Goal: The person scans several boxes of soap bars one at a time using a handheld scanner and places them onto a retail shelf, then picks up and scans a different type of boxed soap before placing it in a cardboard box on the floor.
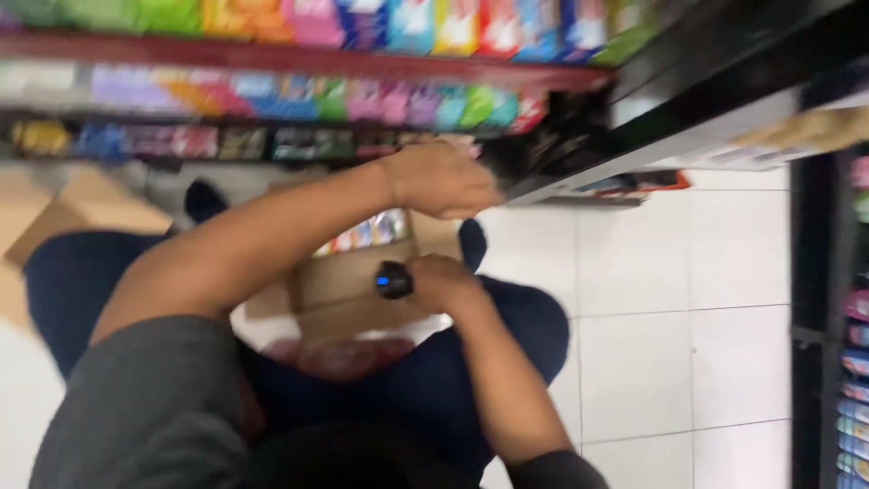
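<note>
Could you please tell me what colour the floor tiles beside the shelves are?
The floor tiles are white with thin grey joints, shown in the head view.

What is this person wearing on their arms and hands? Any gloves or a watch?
No gloves: both the left hand and the right hand are bare, and the forearms are uncovered. Dark grey sleeves end at about the elbows. A small black device with a blue light sits at the right hand; the blur hides whether it is strapped on.

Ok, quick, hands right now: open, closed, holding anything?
Left hand: reaching toward the shelf edge; blurred, grip cannot be told.
Right hand: at the cardboard box, beside a small black device; grip cannot be told.
</note>
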